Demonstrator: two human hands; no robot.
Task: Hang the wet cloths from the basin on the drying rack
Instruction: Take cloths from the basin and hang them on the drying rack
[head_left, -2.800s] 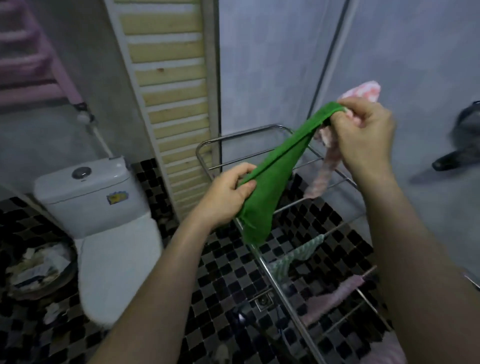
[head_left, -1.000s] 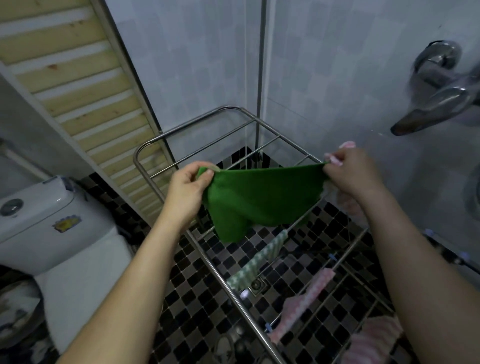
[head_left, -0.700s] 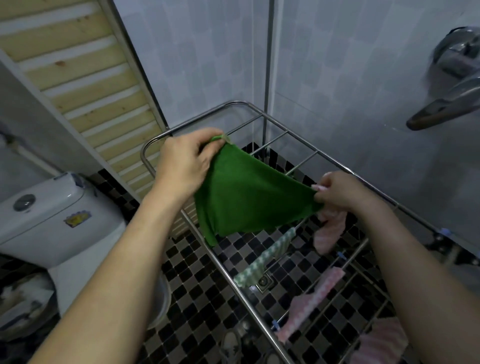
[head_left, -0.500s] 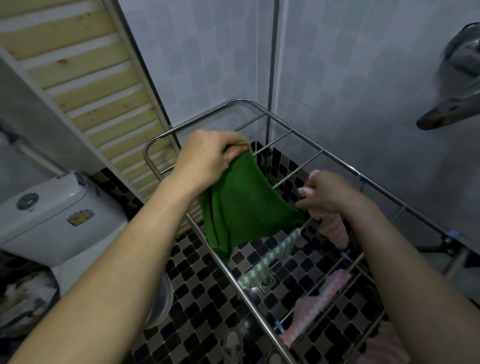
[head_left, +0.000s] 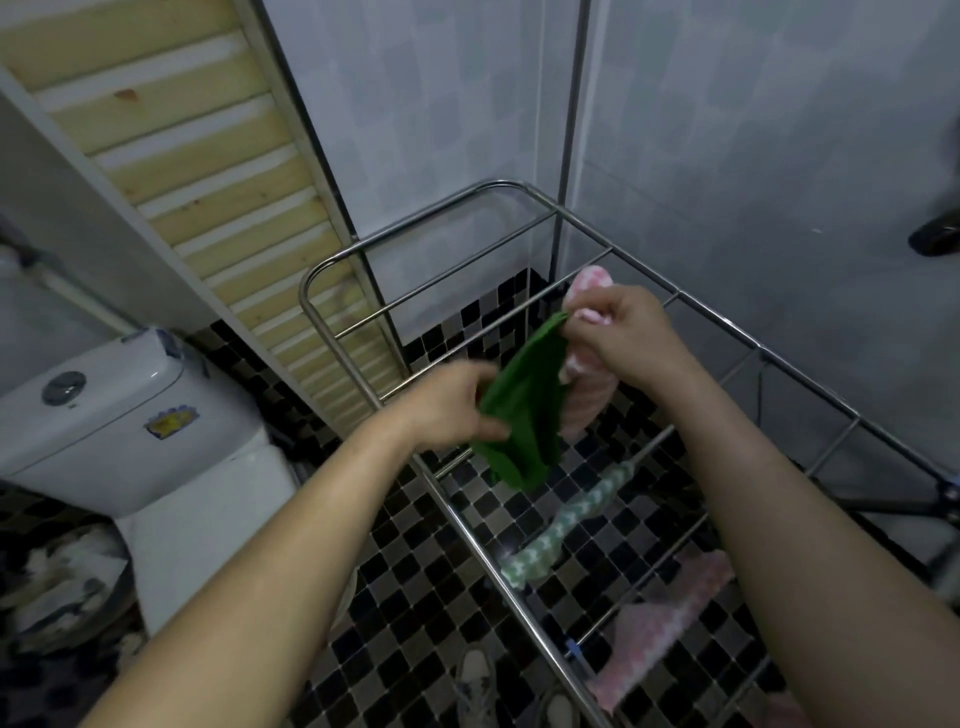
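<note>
A green cloth (head_left: 524, 415) hangs bunched over the steel drying rack (head_left: 395, 228). My right hand (head_left: 628, 338) pinches its top corner and also holds a pink-and-white cloth (head_left: 587, 400), which dangles behind the green one. My left hand (head_left: 447, 410), blurred by motion, grips the green cloth's lower left edge just above the rack's near side rail. On bars nearer to me hang a green-and-white checked cloth (head_left: 566, 525) and a pink cloth (head_left: 665, 623). The basin is out of view.
A white toilet (head_left: 130, 415) stands at the left with a waste bin (head_left: 57, 582) beside it. A slatted wooden door (head_left: 208, 171) leans behind the rack. A vertical pipe (head_left: 569, 156) runs down the tiled corner. Shoes (head_left: 478, 686) lie on the checked floor under the rack.
My left hand has dropped from the cloth's raised corner to its lower edge. My right hand has lifted its corner up and back, so the green cloth now hangs narrow and bunched.
</note>
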